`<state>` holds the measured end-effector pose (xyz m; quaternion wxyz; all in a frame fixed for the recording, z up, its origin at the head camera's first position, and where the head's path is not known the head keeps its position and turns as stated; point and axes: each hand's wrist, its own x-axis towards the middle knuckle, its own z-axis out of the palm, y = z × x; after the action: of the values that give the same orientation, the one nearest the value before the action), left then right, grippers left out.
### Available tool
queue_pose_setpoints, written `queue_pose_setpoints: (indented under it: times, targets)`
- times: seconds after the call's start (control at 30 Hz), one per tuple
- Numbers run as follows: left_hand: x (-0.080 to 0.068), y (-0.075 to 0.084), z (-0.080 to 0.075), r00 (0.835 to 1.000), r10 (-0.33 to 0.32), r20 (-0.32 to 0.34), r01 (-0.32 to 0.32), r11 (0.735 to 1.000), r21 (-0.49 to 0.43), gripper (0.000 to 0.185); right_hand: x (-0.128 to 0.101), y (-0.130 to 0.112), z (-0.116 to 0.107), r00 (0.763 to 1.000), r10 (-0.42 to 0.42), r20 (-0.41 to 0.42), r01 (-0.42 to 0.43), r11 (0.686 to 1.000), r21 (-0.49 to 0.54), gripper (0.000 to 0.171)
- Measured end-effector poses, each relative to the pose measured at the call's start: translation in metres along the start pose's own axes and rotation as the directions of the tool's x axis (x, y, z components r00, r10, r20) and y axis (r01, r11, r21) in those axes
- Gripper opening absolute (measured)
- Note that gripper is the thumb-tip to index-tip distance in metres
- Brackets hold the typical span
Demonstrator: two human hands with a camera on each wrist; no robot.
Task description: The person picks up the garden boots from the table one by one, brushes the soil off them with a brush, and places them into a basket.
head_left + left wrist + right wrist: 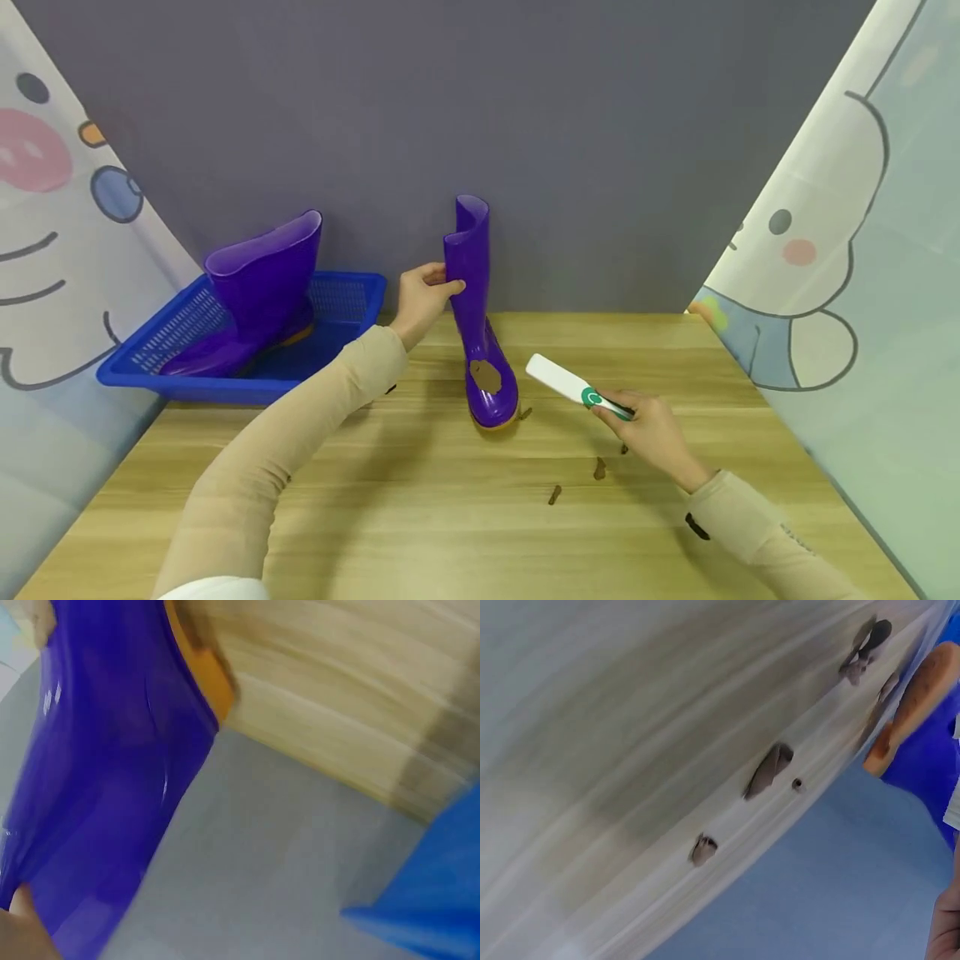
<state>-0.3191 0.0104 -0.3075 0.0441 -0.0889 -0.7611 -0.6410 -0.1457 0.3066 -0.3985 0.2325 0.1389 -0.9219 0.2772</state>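
Observation:
A purple rubber boot [477, 317] stands upright on the wooden table [420, 517], with a brown mud patch [486, 376] on its toe. My left hand [422, 297] grips the boot's shaft from the left; the same boot [97, 772] fills the blurred left wrist view. My right hand [647, 429] holds a white brush with a green handle [572, 386], its head just right of the boot's toe. Brown crumbs of mud [598, 469] lie on the table in front of the boot, and the same crumbs [769, 769] show in the right wrist view.
A second purple boot [258, 292] lies in a blue plastic basket [180, 333] at the table's back left. A grey wall [480, 125] stands behind, and cartoon-print curtains [847, 250] hang on both sides.

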Motion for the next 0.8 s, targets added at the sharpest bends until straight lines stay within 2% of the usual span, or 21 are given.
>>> queue_pose_setpoints:
  times: [0.13, 0.27, 0.47, 0.57, 0.7, 0.8]
  targets:
    - [-0.012, -0.002, 0.001, 1.0, -0.006, 0.015, 0.007, 0.999, -0.051, 0.036, 0.001, -0.003, 0.006, 1.0, -0.008, 0.019, 0.008, 1.0, 0.025, 0.027]
    - [-0.027, 0.0, -0.004, 0.999, 0.009, 0.049, -0.008, 0.999, -0.031, 0.038, 0.004, -0.007, 0.01, 0.999, -0.038, 0.037, 0.036, 0.998, 0.053, 0.027]
    - [-0.046, -0.002, -0.016, 0.995, 0.019, 0.094, -0.017, 1.0, -0.015, 0.038, 0.006, -0.009, 0.012, 0.998, -0.052, 0.018, 0.051, 0.998, 0.043, 0.026]
    - [-0.047, -0.004, -0.024, 0.992, 0.058, 0.11, -0.059, 0.998, 0.006, 0.037, 0.007, -0.011, 0.014, 0.998, -0.058, 0.026, 0.058, 0.998, 0.032, 0.028]
    - [-0.043, -0.004, -0.037, 0.988, 0.125, 0.089, -0.13, 0.99, 0.058, 0.038, 0.009, -0.016, 0.017, 0.997, -0.042, 0.061, 0.04, 0.999, 0.033, 0.031]
    - [-0.041, -0.006, -0.043, 0.992, 0.111, 0.067, -0.116, 0.991, 0.071, 0.039, 0.013, -0.021, 0.021, 0.996, -0.033, 0.083, 0.029, 0.998, 0.054, 0.03]
